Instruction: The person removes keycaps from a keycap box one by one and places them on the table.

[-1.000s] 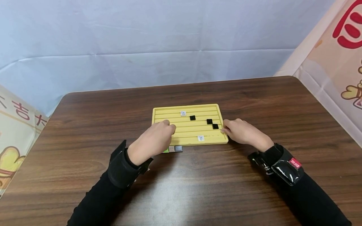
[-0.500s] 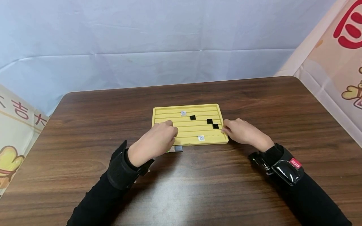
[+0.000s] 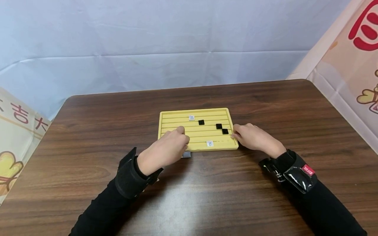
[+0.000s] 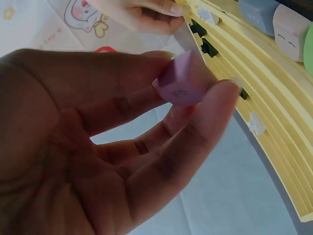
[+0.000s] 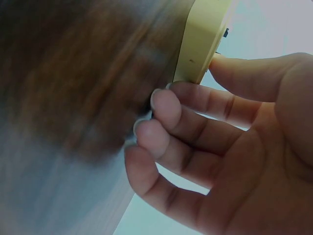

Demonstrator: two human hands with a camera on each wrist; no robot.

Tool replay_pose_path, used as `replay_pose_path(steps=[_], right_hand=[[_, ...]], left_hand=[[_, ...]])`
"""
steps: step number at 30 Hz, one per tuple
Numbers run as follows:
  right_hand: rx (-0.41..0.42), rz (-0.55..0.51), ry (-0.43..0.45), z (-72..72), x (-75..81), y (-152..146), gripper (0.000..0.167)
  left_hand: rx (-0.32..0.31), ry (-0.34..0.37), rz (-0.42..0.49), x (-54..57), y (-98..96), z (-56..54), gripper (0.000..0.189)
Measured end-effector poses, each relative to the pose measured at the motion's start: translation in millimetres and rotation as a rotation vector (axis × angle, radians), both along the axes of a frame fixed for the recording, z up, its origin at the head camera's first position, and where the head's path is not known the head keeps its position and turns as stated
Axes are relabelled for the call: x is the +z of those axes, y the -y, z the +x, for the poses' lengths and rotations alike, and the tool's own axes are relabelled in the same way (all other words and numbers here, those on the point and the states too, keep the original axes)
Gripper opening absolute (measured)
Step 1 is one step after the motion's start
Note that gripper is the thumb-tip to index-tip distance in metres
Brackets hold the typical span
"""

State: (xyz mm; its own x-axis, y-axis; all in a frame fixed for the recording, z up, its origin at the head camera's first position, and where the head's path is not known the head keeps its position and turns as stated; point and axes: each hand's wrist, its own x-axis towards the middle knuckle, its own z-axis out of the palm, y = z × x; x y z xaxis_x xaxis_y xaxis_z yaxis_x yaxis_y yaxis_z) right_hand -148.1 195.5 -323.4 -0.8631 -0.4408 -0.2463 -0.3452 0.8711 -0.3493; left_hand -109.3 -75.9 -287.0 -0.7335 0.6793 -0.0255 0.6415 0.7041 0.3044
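Note:
A yellow ridged tray (image 3: 203, 134) lies on the table between the hands. My left hand (image 3: 165, 149) is over its near left part and pinches a pink-purple keycap (image 4: 182, 81) between thumb and fingertips, as the left wrist view shows; a small dark mark is on the keycap. My right hand (image 3: 252, 137) grips the tray's right edge, thumb on top and index finger at the side (image 5: 195, 68). Beyond the left hand's fingers, a grey-blue keycap (image 4: 259, 14), a pale pink keycap (image 4: 292, 32) and part of a green keycap (image 4: 308, 51) line the tray's near side.
Small black pieces (image 3: 219, 126) and white square pieces (image 3: 191, 117) sit on the tray's ridges. Brown wood-grain table (image 3: 224, 196) surrounds it. A pale cloth (image 3: 177, 39) hangs behind the table, with printed cloths at both sides.
My left hand has moved a little to the right over the tray, covering more of the keycaps at its near edge. The right hand stays at the tray's right edge.

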Motion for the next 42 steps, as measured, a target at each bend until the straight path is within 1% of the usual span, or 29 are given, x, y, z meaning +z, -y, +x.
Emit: replay_pose_path(steps=[5,11,15,17,22,27,30,37,42], right_hand=[[-0.002,0.0,-0.005,-0.6,-0.9,0,0.014],[-0.004,0.001,-0.004,-0.9,-1.1,0,0.014],[-0.003,-0.001,-0.003,-1.0,-0.8,0,0.014],[-0.003,0.0,-0.002,-0.9,-0.4,0,0.014],[-0.007,0.004,0.007,-0.6,0.3,0,0.015],[-0.009,0.002,0.012,-0.1,0.9,0,0.015],[-0.008,0.0,0.009,0.1,0.5,0,0.014],[-0.006,0.0,0.001,0.0,0.0,0,0.014],[-0.002,0.0,-0.002,0.2,0.5,0,0.014]], left_hand=[[-0.017,0.003,-0.001,-2.1,-1.8,-0.9,0.012],[-0.037,0.005,0.002,-4.2,-5.9,-0.5,0.013],[-0.054,0.019,-0.017,-5.3,-10.2,-0.6,0.014],[-0.057,0.017,-0.042,-6.2,-13.1,-0.7,0.012],[-0.05,-0.027,-0.092,-10.1,-22.5,-1.2,0.01],[-0.065,-0.111,-0.113,-16.5,-30.8,-2.1,0.007],[-0.072,-0.156,-0.123,-21.0,-34.3,-2.6,0.01],[-0.077,-0.196,-0.16,-27.1,-41.3,-0.7,0.02],[-0.094,-0.25,-0.165,-30.3,-44.3,1.8,0.026]])
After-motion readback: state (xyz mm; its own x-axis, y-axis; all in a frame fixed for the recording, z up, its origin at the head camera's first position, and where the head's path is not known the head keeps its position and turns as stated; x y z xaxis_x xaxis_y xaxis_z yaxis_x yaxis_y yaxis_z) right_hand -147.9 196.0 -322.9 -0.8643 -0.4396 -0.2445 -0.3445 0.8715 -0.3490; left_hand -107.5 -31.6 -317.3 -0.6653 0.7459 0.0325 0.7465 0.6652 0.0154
